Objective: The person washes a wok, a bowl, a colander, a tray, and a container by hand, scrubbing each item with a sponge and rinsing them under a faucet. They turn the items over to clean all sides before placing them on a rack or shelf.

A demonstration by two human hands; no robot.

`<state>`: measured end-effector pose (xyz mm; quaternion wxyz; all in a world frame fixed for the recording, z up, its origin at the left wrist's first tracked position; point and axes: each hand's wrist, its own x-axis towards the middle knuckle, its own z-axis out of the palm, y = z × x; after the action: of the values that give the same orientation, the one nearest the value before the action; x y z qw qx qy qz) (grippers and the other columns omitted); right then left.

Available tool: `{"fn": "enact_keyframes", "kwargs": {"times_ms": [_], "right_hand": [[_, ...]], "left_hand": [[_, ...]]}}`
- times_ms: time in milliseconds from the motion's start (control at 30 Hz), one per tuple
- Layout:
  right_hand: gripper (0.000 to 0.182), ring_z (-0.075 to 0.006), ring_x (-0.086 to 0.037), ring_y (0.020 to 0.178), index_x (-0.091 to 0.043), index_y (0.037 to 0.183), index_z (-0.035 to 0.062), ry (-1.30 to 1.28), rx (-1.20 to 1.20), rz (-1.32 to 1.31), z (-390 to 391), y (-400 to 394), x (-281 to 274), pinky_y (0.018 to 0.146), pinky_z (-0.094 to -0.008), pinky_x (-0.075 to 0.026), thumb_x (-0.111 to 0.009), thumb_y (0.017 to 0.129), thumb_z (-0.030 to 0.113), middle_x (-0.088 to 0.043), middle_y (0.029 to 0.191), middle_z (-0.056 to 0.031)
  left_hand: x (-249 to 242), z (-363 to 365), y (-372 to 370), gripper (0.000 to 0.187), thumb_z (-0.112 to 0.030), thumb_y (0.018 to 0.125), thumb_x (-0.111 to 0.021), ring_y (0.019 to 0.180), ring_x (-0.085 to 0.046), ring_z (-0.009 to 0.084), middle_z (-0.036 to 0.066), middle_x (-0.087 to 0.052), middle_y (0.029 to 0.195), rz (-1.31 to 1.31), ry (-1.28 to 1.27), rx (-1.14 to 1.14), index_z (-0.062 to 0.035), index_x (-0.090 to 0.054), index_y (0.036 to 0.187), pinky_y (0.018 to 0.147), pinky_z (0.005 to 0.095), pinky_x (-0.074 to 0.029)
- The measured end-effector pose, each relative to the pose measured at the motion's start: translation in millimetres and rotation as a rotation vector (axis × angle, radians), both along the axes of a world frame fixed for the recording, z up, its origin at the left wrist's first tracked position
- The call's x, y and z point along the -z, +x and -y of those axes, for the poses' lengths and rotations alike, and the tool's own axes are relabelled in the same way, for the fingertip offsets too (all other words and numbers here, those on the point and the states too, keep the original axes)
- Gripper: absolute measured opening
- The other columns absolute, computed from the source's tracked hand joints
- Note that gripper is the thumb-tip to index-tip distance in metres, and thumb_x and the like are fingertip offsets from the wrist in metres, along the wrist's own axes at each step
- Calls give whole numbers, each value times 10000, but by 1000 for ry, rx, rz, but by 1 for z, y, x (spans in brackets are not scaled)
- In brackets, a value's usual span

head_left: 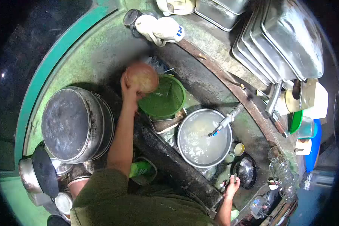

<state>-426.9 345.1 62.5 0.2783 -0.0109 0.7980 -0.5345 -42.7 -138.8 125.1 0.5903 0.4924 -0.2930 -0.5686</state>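
My left hand point(129, 90) is closed on the edge of a reddish-brown round bowl point(141, 77) with a pale yellowish patch on the face toward me. The bowl is raised beside the rim of a green plastic basket point(162, 98), overlapping part of it in view. At lower right, my right hand point(232, 185) is closed at the handle end of a small black pan point(248, 173), its fingers partly hiding the handle. A metal basin point(203, 161) of cloudy water stands between my hands, under a tap point(226, 121) with a blue tip.
A large blackened pot point(69, 124) stands at left, above stacked pans point(43, 171). Metal trays point(280, 41) lean on the ledge at upper right. White mugs point(165, 30) sit on the rim at the top. Glasses point(280, 167) and a small cup point(239, 149) are at right.
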Motion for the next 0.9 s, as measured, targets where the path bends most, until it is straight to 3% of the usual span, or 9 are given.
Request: {"fn": "enact_keyframes", "kwargs": {"times_ms": [200, 367, 433, 533, 600, 633, 700, 800, 900], "right_hand": [[210, -144, -565, 626, -489, 1004, 100, -8, 9, -36, -12, -3, -4, 457, -288, -495, -644, 921, 214, -579, 830, -33], [225, -150, -559, 601, -507, 988, 112, 3, 60, -54, -38, -7, 8, 441, -294, -479, -667, 907, 249, -566, 792, -20], [224, -147, -573, 662, -537, 1024, 90, 11, 50, -155, -28, 9, -9, 442, -288, -478, -656, 914, 244, -586, 841, -26], [187, -146, -596, 693, -534, 1021, 83, 15, 119, -32, -49, 10, 6, 458, -299, -516, -650, 916, 184, -605, 903, -44], [193, -150, -600, 702, -534, 1034, 75, 0, 156, -3, -44, 19, -8, 473, -301, -524, -648, 914, 174, -607, 919, -50], [194, -146, -599, 702, -536, 1037, 67, -6, 196, -2, -33, 27, -26, 479, -300, -526, -646, 915, 170, -607, 912, -51], [202, -131, -588, 676, -540, 1044, 63, 4, 222, 2, -44, 24, -26, 490, -296, -531, -647, 917, 178, -608, 884, -40], [180, -106, -567, 636, -552, 1027, 71, -43, 192, -11, -77, 14, -25, 493, -285, -531, -654, 914, 166, -603, 830, -21], [151, -87, -560, 618, -548, 991, 99, -78, 219, -44, -93, 14, -46, 493, -272, -527, -650, 920, 184, -596, 783, 1]], "left_hand": [[19, 110, 23, 949, -199, 581, -819, 965, -470, 384, 179, -454, 1081, 1626, -460, 15, -220, -379, 1422, 877, 479, -400], [-6, 98, 6, 917, -196, 561, -809, 976, -474, 380, 173, -483, 1023, 1723, -757, 15, -230, -424, 1394, 877, 451, -403], [-20, 63, -13, 913, -182, 591, -785, 960, -475, 369, 168, -465, 1011, 1427, -620, -196, -205, -398, 1417, 894, 437, -399], [43, 17, -29, 842, -140, 644, -699, 1200, -470, 334, 160, -460, 1295, 440, -435, 140, -103, -374, 1420, 1013, 421, -401], [74, -51, -53, 759, -201, 684, -687, 1230, -500, 334, 126, -435, 1393, -303, 91, 394, -103, -415, 1385, 1038, 470, -418], [94, -82, -70, 723, -180, 720, -626, 1184, -535, 353, 129, -446, 1375, -386, 286, 477, -111, -393, 1401, 1009, 487, -452], [93, -138, -120, 804, -200, 685, -679, 1197, -508, 361, 158, -452, 1347, -282, 386, 596, -122, -365, 1420, 1026, 480, -423], [131, -190, -180, 907, -227, 577, -771, 1142, -501, 413, 230, -488, 1243, 1043, -53, 711, -115, -385, 1389, 988, 489, -407], [183, -211, -215, 857, -226, 568, -776, 1066, -515, 423, 226, -527, 1139, 1232, -108, 744, -116, -432, 1345, 989, 492, -394]]}}
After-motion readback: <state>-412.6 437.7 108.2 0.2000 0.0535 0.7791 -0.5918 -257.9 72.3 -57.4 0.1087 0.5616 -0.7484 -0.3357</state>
